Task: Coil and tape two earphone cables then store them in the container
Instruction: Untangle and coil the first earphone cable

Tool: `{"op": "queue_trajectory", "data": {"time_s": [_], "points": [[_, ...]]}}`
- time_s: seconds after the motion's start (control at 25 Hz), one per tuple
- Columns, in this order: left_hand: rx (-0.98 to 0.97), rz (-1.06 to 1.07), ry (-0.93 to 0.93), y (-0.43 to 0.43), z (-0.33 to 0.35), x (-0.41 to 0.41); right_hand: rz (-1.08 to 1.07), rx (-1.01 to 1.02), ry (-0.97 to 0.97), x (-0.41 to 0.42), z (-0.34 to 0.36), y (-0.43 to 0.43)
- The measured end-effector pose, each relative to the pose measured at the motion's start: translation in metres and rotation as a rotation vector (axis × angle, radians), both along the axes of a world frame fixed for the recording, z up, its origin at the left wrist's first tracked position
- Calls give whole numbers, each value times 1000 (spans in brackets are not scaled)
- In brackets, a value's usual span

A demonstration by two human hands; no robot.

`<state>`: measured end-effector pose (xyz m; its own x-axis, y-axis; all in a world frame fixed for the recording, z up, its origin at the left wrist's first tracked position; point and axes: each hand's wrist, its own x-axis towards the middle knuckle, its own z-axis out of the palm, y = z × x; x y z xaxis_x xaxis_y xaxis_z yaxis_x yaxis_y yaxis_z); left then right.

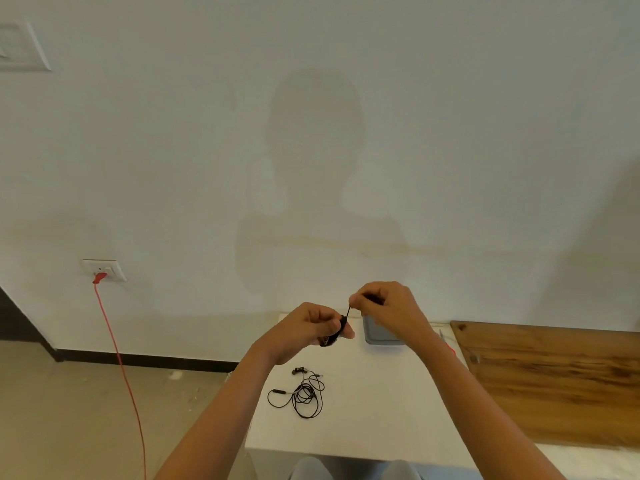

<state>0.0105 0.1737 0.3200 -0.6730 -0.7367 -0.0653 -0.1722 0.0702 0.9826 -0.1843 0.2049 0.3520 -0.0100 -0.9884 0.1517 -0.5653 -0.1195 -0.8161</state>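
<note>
Left hand: your fingers curl round the coiled earphone cable.
Right hand: pinches its strand, rising up-right.

Arms stretched forward; left hand is curled round a coiled earphone cable, its end pinched by right hand.

Black earphone cable, white table, grey container, red cord.
</note>
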Motion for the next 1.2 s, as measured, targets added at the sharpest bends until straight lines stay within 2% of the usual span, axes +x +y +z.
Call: {"op": "queue_trajectory", "data": {"time_s": [0.2,0.32,0.4,0.48,0.52,0.64,0.72,0.8,0.88,1.0,1.2], "points": [[226,-19,358,6,11,-5,28,80,-366,0,-31,-15],[293,29,576,1,15,-10,116,190,-462,16,-60,-2],[306,117,653,-4,19,-10,196,246,-481,28,-74,14],[258,209,634,-11,19,-5,238,273,-433,37,-81,30],[204,243,567,-14,17,-2,246,273,-377,40,-80,37],[31,279,247,-19,5,7,235,199,-141,39,-62,48],[-26,224,97,-16,-2,12,207,82,15,33,-38,48],[-8,141,67,-9,-5,14,173,-50,133,25,-13,41],[76,89,110,-3,-5,12,157,-111,163,16,3,27],[138,37,158,5,-2,5,162,-50,21,6,7,2],[320,108,423,10,8,-2,236,183,-446,8,-21,-10]]}}
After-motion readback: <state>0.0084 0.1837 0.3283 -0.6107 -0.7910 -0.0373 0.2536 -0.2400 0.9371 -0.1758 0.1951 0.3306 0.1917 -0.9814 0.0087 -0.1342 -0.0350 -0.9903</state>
